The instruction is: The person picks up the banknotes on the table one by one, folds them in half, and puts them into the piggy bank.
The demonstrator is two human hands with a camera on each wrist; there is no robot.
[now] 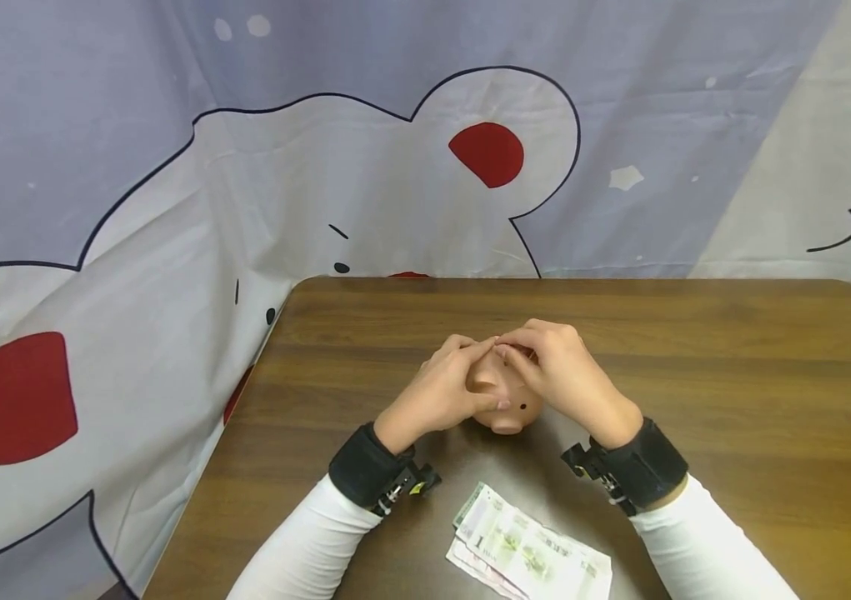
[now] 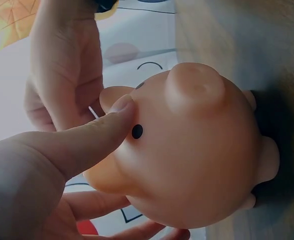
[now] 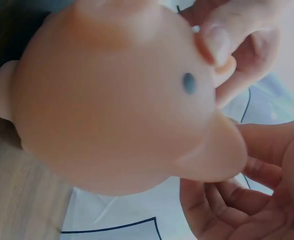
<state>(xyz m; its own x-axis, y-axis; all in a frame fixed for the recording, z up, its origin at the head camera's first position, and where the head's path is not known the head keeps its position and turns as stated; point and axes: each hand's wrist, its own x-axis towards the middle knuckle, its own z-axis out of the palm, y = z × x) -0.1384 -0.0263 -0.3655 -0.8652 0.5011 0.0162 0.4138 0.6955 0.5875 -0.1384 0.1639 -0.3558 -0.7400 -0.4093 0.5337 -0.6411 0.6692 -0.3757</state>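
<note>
A peach-coloured piggy bank [image 1: 506, 398] stands upright on the wooden table, its snout turned towards me. My left hand [image 1: 440, 385] holds it from the left, thumb [image 2: 94, 140] across the face beside a black eye and other fingers round its side. My right hand [image 1: 563, 367] has its bent fingers at the top, behind an ear [image 3: 219, 150], close to the left fingertips. A thin white sliver [image 2: 93, 112] shows beside the right fingers in the left wrist view; I cannot tell whether they pinch it.
Several banknotes [image 1: 538, 550] lie overlapping on the table [image 1: 733, 400], between my forearms and nearer to me than the piggy bank. A printed curtain [image 1: 365, 183] hangs behind the table's far edge and along its left side. Each wrist wears a black camera strap [image 1: 638, 462].
</note>
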